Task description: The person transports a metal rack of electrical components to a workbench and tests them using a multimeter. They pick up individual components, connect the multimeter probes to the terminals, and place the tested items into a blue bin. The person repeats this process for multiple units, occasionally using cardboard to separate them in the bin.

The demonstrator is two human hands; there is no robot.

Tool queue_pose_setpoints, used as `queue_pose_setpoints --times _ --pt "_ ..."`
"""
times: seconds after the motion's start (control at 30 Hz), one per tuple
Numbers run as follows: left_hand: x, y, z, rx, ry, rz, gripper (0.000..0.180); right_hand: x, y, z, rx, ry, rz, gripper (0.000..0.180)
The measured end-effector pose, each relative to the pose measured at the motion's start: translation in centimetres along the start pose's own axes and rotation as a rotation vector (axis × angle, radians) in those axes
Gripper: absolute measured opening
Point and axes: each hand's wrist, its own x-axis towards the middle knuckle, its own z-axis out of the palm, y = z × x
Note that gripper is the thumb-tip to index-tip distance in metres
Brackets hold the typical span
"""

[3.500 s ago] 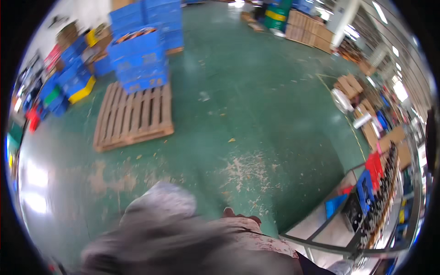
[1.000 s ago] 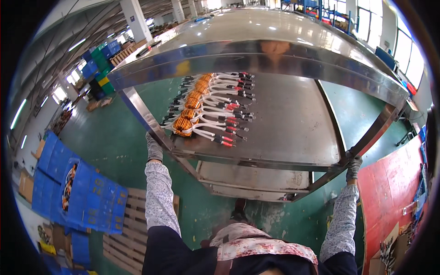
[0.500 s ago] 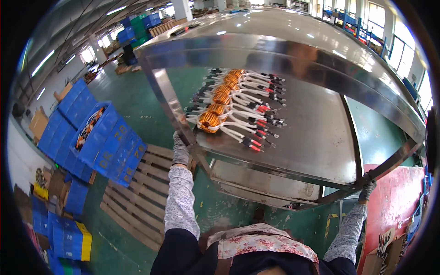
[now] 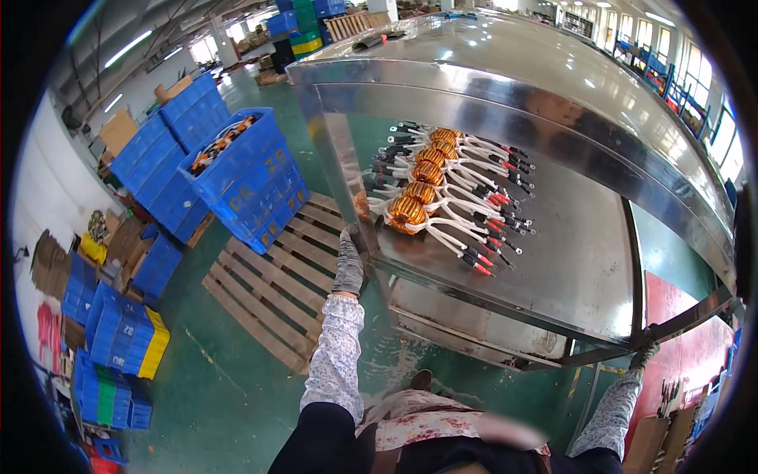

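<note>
Both of my hands wear grey gloves and hold a stainless-steel cart (image 4: pixel 513 99). My left hand (image 4: pixel 350 259) is closed around its near left corner post. My right hand (image 4: pixel 646 349) grips the frame at the near right corner, its fingers partly hidden. Between them, on the cart's middle shelf (image 4: pixel 568 253), lies a row of copper-wound ring coils (image 4: pixel 408 212) at the left side. White-sleeved leads spread from both sides of the coils, with red and black ends and metal ring lugs.
Left of the cart, blue crates (image 4: pixel 253 182) stand stacked on a wooden pallet (image 4: pixel 260 292), the top one holding parts. More blue crates (image 4: pixel 118 332), one with a yellow neighbour, line the left wall. A red surface (image 4: pixel 679 347) lies beyond my right hand. A dark item (image 4: pixel 371 43) rests on the cart top.
The cart and my hands have shifted rightward in the picture. The stacked blue crates and pallet have shifted right and up. Both hands keep their places on the cart.
</note>
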Motion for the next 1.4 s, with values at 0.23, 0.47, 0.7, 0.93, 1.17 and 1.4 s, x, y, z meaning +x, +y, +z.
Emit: queue_pose_setpoints --times 0.23,0.47,0.7,0.93,1.17,1.4 --pt "-5.0 -2.7 -6.2 0.193 -0.229 0.250 0.052 0.5 0.2 2.1 -0.117 -0.014 -0.023 0.021" --pt "-19.9 -15.7 -20.9 0.900 -0.212 -0.222 0.031 -6.8 -4.5 9.3 0.150 -0.183 -0.072 0.021" --pt "-34.8 -29.1 -36.0 1.192 -0.374 -0.315 0.031 -12.4 -7.8 12.4 0.132 -0.217 -0.121 0.014" --pt "-38.1 -31.3 -41.4 1.464 -0.466 -0.614 0.035 -13.6 -3.1 7.3 0.077 -0.115 -0.144 0.008" --pt "-50.3 -30.2 -35.3 0.633 0.250 -1.054 0.034 -14.4 -6.3 3.0 0.025 -0.144 -0.199 0.012" --pt "-49.7 -31.0 -36.6 0.648 0.114 -0.783 0.030 -22.2 -12.2 9.9 0.063 -0.249 -0.117 0.009"
